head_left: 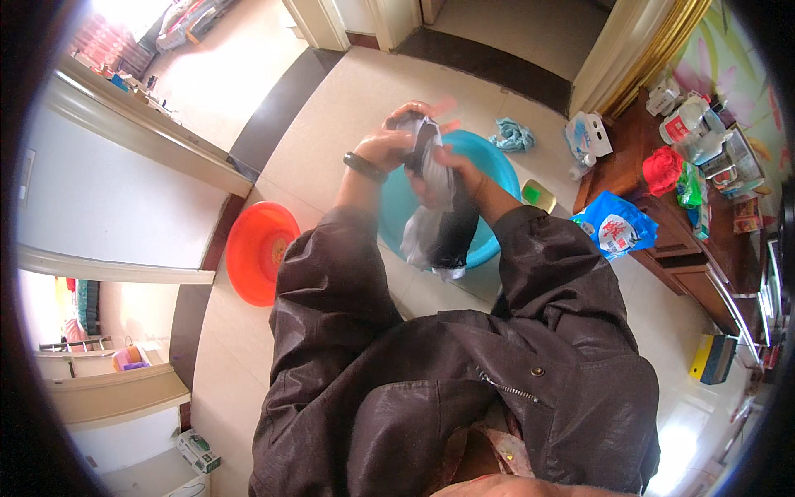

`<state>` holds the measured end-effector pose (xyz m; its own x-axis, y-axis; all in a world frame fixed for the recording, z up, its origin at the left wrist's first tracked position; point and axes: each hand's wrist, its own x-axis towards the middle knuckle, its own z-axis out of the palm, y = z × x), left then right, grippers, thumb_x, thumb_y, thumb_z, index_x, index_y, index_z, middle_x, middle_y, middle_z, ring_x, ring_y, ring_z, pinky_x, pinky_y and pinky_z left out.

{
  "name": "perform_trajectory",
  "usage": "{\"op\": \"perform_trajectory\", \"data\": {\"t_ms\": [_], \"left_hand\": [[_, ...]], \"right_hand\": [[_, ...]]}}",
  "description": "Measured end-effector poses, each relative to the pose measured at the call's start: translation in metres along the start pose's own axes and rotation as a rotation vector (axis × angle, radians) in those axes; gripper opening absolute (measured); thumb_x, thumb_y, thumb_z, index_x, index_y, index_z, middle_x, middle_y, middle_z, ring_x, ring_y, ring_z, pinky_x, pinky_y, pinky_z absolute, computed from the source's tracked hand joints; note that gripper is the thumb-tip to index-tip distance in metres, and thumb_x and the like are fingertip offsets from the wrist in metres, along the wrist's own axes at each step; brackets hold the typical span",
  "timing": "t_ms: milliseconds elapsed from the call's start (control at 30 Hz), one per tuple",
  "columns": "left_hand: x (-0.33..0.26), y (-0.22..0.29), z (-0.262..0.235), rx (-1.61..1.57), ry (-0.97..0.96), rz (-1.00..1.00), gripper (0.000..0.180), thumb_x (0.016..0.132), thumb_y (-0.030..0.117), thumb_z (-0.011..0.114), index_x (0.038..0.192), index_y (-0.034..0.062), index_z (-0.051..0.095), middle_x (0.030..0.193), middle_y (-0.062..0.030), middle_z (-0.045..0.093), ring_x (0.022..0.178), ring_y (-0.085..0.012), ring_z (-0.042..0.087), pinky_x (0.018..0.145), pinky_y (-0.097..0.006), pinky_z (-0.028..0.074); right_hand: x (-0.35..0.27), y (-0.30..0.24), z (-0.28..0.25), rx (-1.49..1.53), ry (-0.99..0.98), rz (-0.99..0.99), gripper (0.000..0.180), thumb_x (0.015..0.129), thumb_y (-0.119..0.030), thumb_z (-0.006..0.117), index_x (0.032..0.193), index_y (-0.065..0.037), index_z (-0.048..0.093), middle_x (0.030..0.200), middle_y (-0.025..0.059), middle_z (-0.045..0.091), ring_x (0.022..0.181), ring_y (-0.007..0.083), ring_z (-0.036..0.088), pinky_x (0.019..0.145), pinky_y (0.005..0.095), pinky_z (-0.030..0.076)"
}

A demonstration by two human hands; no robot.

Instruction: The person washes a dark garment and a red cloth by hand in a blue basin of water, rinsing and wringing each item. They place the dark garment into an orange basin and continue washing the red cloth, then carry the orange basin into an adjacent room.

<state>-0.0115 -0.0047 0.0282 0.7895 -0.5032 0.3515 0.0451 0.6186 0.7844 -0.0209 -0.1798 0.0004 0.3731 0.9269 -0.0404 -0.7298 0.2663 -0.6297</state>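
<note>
The tiled floor (348, 116) carries a blue basin (489, 166), an orange basin (257, 248) to its left, and a small teal rag (512, 134) beyond it. A wooden cabinet (662, 240) on the right holds a blue bag (617, 225) and bottles. Over the blue basin hangs a grey-and-black cloth (439, 215), its long axis running down from the hands toward the basin. The left hand (387, 147), watch at the wrist, has its grip closed on the cloth's top end; the right hand (460, 170) clasps it just below, both touching it.
</note>
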Motion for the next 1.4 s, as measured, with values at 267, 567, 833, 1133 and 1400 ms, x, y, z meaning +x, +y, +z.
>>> {"op": "perform_trajectory", "data": {"t_ms": [267, 567, 833, 1133, 1400], "left_hand": [[0.001, 0.006, 0.011, -0.021, 0.526, 0.007, 0.012, 0.086, 0.013, 0.059, 0.089, 0.0095, 0.048, 0.083, -0.007, 0.055, 0.079, -0.0252, 0.06, 0.071, -0.042, 0.053], [0.006, -0.023, 0.001, 0.298, 0.93, -0.108, 0.012, 0.076, 0.005, 0.065, 0.08, 0.004, 0.054, 0.068, -0.0076, 0.056, 0.057, -0.0225, 0.06, 0.052, -0.036, 0.051], [0.018, -0.052, -0.008, 1.34, 1.072, -0.203, 0.022, 0.07, 0.012, 0.063, 0.087, -0.0012, 0.061, 0.071, -0.0153, 0.065, 0.058, -0.0256, 0.065, 0.061, -0.036, 0.053], [0.013, -0.043, -0.004, 1.298, 0.991, -0.065, 0.057, 0.071, 0.024, 0.07, 0.121, 0.0059, 0.049, 0.129, -0.0241, 0.047, 0.117, -0.0382, 0.047, 0.094, -0.044, 0.041], [-0.014, -0.014, 0.047, 2.43, 0.001, -0.022, 0.066, 0.075, 0.015, 0.063, 0.138, 0.0189, 0.041, 0.144, -0.006, 0.038, 0.137, -0.0271, 0.027, 0.113, -0.048, 0.015]], "right_hand": [[-0.001, -0.02, 0.01, -0.126, 0.159, 0.008, 0.045, 0.079, -0.037, 0.07, 0.101, 0.0, 0.056, 0.076, 0.0087, 0.06, 0.061, 0.0134, 0.057, 0.057, 0.0251, 0.048], [0.025, 0.017, -0.015, -1.146, 0.503, -0.098, 0.025, 0.077, -0.022, 0.067, 0.086, -0.001, 0.059, 0.072, 0.0097, 0.062, 0.065, 0.0221, 0.06, 0.062, 0.0329, 0.047], [0.053, 0.053, -0.067, -1.877, 0.473, -0.271, 0.03, 0.076, -0.031, 0.062, 0.086, -0.003, 0.064, 0.083, 0.0227, 0.065, 0.081, 0.0388, 0.063, 0.069, 0.0457, 0.05], [0.029, 0.022, -0.068, -0.881, 0.499, -0.056, 0.022, 0.071, -0.022, 0.073, 0.077, -0.003, 0.062, 0.068, 0.0082, 0.063, 0.063, 0.0202, 0.061, 0.06, 0.0332, 0.048], [0.015, 0.004, -0.07, -0.56, 0.322, 0.032, 0.021, 0.07, -0.019, 0.073, 0.078, -0.003, 0.061, 0.066, 0.0066, 0.061, 0.058, 0.0156, 0.059, 0.054, 0.0291, 0.047]]}}
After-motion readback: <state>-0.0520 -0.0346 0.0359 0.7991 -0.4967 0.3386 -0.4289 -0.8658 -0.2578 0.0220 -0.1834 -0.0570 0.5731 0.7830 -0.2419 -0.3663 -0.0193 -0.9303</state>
